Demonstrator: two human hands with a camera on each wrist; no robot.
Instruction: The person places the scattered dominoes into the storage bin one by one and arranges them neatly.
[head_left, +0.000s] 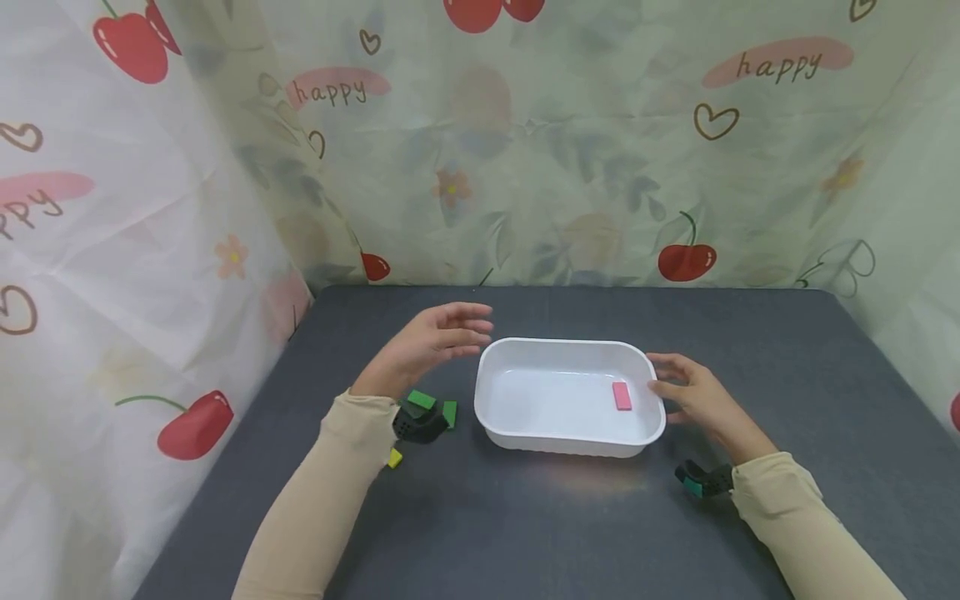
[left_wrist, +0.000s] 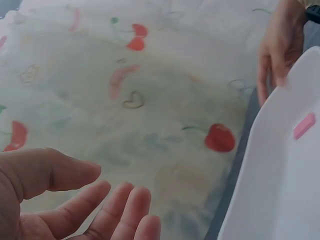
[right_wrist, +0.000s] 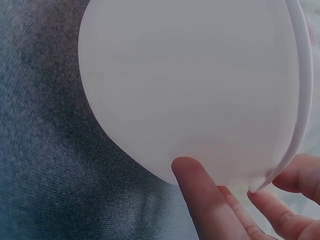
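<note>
Holding white tub [head_left: 555, 443] flat on worktop [head_left: 577, 533] | right hand [head_left: 697, 396]: fingers curled at right-end rim, likely steadying it | left hand [head_left: 435, 337]: fingers loosely spread, nothing held, just beside left end | pink block [head_left: 622, 397] inside, toward right | green blocks [head_left: 422, 400] outside, left of tub

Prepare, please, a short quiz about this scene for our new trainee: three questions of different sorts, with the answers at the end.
1. Which hand touches the white tray, left or right?
2. True or false: the pink block lies nearer the tray's right end than its left end in the head view.
3. Choose the colours of the small blocks beside the left wrist device: (a) blue and red, (b) green and yellow, (c) black and orange.

Key: 1. The right hand; the left hand is apart from it. 2. True. 3. b.
</note>
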